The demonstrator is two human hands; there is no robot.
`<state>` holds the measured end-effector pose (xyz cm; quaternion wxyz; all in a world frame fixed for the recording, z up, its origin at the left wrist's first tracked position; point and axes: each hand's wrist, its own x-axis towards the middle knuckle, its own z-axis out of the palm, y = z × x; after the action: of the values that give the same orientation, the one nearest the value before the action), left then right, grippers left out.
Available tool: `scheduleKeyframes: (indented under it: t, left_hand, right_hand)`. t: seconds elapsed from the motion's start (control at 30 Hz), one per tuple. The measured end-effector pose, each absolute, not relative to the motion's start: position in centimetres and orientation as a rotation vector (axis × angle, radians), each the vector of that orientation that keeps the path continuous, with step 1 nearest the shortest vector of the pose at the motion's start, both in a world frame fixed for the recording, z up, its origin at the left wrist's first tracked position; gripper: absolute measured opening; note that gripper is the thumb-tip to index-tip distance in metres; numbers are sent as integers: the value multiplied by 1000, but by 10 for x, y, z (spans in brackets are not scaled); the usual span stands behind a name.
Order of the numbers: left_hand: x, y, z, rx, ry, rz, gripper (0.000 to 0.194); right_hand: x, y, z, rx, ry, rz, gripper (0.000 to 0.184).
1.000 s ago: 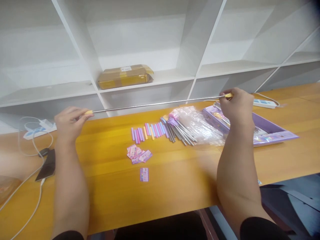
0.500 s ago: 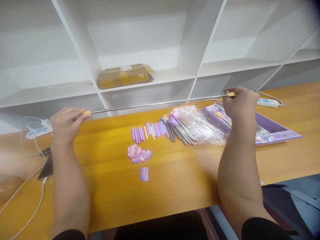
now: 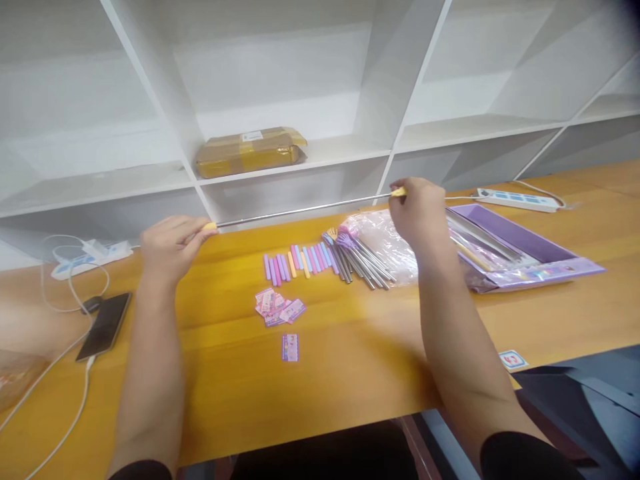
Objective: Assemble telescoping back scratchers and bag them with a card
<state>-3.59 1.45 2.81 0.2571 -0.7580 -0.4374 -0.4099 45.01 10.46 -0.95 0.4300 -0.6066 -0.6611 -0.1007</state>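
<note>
A thin metal telescopic back scratcher (image 3: 305, 210) with yellow ends stretches level above the table's back edge. My left hand (image 3: 170, 248) is closed on its yellow left end, pinching it between thumb and fingers. At the other end, my right hand (image 3: 420, 212) is closed round the yellow tip, which partly shows. Below the rod lie several metal rods with small hand-shaped heads, the back scratchers (image 3: 367, 263), fanned out beside a clear plastic bag (image 3: 377, 230). A row of pastel tubes (image 3: 300, 261) in pink, purple, blue and yellow lies to their left.
Small printed cards (image 3: 277, 308) lie on the wooden table (image 3: 340, 373), one card (image 3: 289, 347) apart. An open purple box (image 3: 525, 233) stands right. At left are a phone (image 3: 105, 327), cables and a power strip (image 3: 93, 259). White shelving (image 3: 345, 160) behind holds a taped parcel (image 3: 253, 152).
Both hands have moved inward toward each other, and the back scratcher's rod between them has become shorter. The things on the table have stayed put.
</note>
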Motion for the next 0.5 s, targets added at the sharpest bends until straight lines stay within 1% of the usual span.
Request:
scheduleKeyframes:
  t: [0.1,0.2,0.5]
  left_hand:
    - [-25,19,22,-2047,-1121,-1112,21]
    - [-21,20,19,-2032,-1110,-1100,20]
    - [-21,13,24,-2021,-1089,-1079,18]
  right_hand:
    - [428,104,-17,-1504,-1682,-239,35]
    - [417,104,-21,-1506,-1672,-225,35]
    - [419,102,-21,-1489,-1644,-247,32]
